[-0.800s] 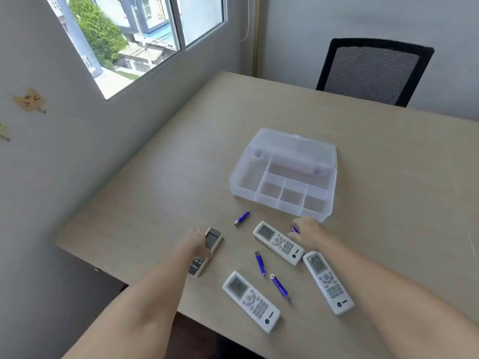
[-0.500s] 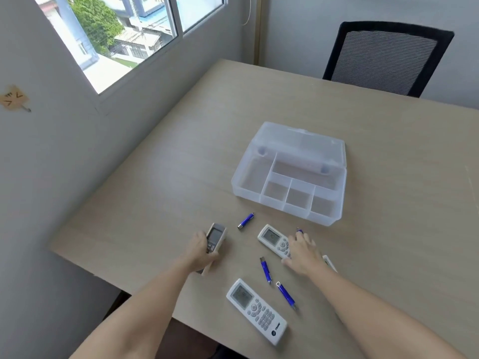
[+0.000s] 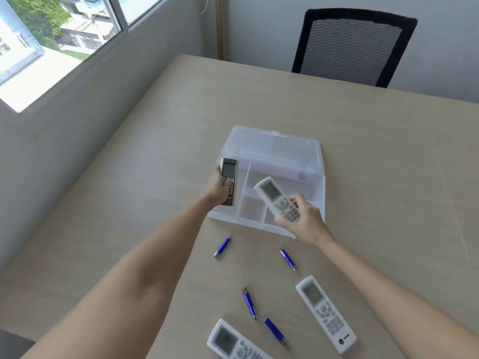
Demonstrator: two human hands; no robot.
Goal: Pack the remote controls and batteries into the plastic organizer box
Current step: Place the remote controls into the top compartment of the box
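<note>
Head view: left hand [image 3: 217,186] grips grey remote [image 3: 229,181] over box's 9 o'clock compartment; right hand [image 3: 302,218] pinches white remote [image 3: 278,199] by button end, over organizer box [image 3: 317,161] middle; risk: long remote tips from loose end-grip, lands across dividers; two hands may collide over box; two white remotes [image 3: 325,313], four batteries [image 3: 222,246] wait on tabletop [image 3: 375,151] at 6 o'clock.

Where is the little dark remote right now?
In the head view, the dark remote is in the left hand, held over the left end of the clear organizer box, left of the white remote.
</note>
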